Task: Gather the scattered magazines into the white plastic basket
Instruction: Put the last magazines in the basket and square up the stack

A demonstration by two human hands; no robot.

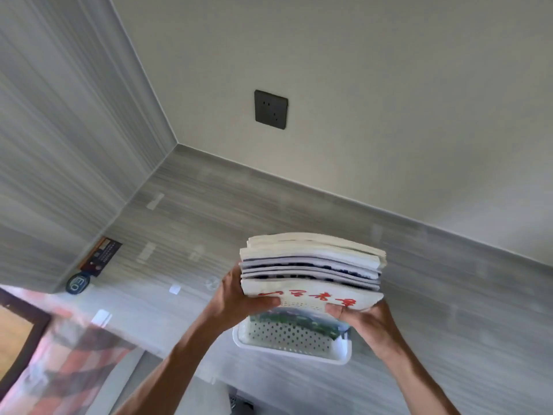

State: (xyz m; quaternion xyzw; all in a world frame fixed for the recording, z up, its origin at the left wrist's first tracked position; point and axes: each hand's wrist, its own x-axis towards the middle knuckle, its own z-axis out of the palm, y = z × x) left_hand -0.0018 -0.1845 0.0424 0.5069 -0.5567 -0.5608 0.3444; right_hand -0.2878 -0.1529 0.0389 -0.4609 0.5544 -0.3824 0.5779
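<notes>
While both forearms reach up from the bottom edge, the white plastic basket (291, 344) sits nearest, directly beneath the grip, its perforated wall and rim showing below the paper. The left hand (239, 298) and right hand (363, 320) each close on an end of the stack of magazines (312, 271), thumbs pressed on the front cover with red characters (308, 296), fingers hidden behind. The stack stands on edge with its lower part already inside the basket; its long axis runs from one hand to the other, along the basket's length. Both hands look equally near, so the coming move is probably straight down. Beyond the grip lies the grey striped table (209, 205); a dark wall socket (270, 109) sits farther off.
</notes>
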